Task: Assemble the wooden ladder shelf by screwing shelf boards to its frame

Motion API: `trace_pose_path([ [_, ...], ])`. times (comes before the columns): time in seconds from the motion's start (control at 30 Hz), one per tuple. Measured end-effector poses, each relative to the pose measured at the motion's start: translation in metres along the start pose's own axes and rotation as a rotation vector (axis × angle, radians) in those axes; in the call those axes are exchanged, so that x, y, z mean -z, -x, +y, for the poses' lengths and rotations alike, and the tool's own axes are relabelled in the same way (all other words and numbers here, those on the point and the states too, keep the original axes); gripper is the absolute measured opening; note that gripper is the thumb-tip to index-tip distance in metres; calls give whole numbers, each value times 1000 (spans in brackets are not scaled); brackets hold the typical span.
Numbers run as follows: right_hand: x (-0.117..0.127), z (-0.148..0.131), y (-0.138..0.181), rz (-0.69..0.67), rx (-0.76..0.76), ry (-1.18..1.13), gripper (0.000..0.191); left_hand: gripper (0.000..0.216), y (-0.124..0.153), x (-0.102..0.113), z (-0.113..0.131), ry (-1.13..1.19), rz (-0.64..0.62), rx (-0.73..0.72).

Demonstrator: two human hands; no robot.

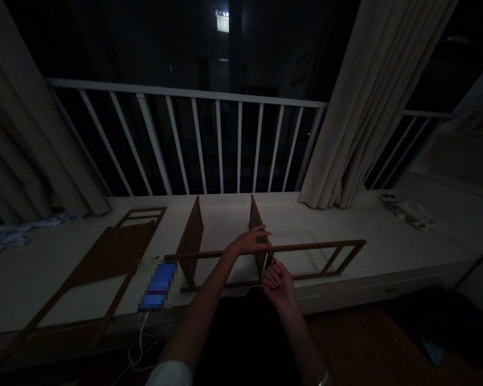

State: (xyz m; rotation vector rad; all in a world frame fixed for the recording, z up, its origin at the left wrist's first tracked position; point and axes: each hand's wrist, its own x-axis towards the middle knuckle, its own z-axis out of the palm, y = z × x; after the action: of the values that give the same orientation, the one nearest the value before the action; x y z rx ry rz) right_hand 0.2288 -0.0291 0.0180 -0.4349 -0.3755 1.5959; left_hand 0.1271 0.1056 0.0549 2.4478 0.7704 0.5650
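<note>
A brown wooden frame (317, 246) with two upright panels lies on its side on the pale ledge in front of me. My left hand (251, 241) reaches over its near upper rail, gripping it where the right-hand panel (258, 220) meets it, some fingers stretched out. Just below that joint, my right hand (278, 281) is closed, fingers curled, around a thin rod-like piece (271, 254) that points up to the rail. Dim light hides what kind of piece it is.
Left on the ledge (221, 214) lies another brown wooden frame (108, 252) with a panel. A phone (158, 287) with a white cable (141, 338) sits between the frames. White railing (185, 92) and curtains (358, 107) stand behind; a small bundle (412, 213) lies right.
</note>
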Motion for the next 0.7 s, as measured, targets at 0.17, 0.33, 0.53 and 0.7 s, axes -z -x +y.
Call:
trace_pose_path([
  [0.17, 0, 1, -2, 15, -10, 49, 36, 65, 2, 3, 8, -8, -21, 36],
  [0.33, -3, -1, -1, 14, -26, 14, 36, 70, 4, 5, 12, 9, -30, 64],
  [0.53, -9, -3, 7, -24, 40, -11, 35, 70, 3, 5, 14, 22, -22, 63],
  [0.7, -9, -2, 8, -13, 62, -47, 35, 68, 3, 4, 15, 11, -17, 52],
])
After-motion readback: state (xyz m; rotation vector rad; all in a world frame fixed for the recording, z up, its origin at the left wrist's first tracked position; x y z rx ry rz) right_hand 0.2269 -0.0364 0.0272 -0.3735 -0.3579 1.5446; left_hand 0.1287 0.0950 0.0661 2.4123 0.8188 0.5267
